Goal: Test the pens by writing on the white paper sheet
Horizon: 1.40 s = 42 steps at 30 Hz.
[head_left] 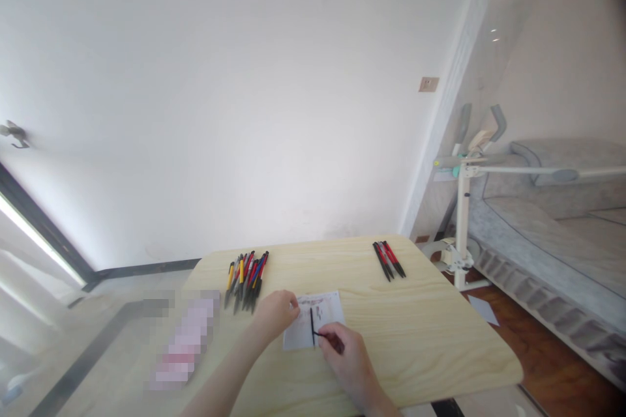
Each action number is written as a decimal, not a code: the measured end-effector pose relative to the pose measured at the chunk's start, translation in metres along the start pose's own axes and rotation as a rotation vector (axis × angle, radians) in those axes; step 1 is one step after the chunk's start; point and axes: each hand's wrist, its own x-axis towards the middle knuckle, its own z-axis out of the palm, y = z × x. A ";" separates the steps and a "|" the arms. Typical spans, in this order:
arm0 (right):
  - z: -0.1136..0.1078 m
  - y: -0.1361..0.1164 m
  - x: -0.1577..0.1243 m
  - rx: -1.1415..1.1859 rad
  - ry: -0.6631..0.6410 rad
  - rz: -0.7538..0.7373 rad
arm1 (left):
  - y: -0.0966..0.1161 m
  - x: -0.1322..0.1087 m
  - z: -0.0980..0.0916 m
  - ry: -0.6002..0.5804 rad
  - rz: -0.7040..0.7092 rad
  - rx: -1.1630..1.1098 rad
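A small sheet of white paper (331,305) with dark and reddish scribbles lies on the table before me. On it is a thin black stick (312,322), pointing away from me. My right hand (348,352) is closed at the paper's lower right, thumb and forefinger pinching a slim black piece (317,334) that meets the stick; I cannot tell whether the two are joined. My left hand (276,314) hovers at the paper's left edge, fingers curled together; whatever they may hold is too small to make out. Just beyond it lies a bunch of pens (244,279) with red, yellow, blue and grey barrels.
Several red and black pens (388,259) lie at the far right of the wooden table (430,339). A blurred pink object (188,339) is at the left edge. Behind stands a white wall (274,111); to the right are exercise equipment (462,221) and a grey sofa (533,228).
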 end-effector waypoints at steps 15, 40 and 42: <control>0.000 -0.003 0.000 0.013 -0.001 0.013 | 0.000 0.001 0.003 0.000 -0.007 0.006; -0.001 -0.001 0.001 -0.038 0.031 -0.025 | 0.002 -0.002 0.002 0.005 -0.016 -0.022; -0.002 -0.002 0.002 -0.053 0.047 -0.049 | 0.001 -0.002 0.002 0.011 -0.012 -0.034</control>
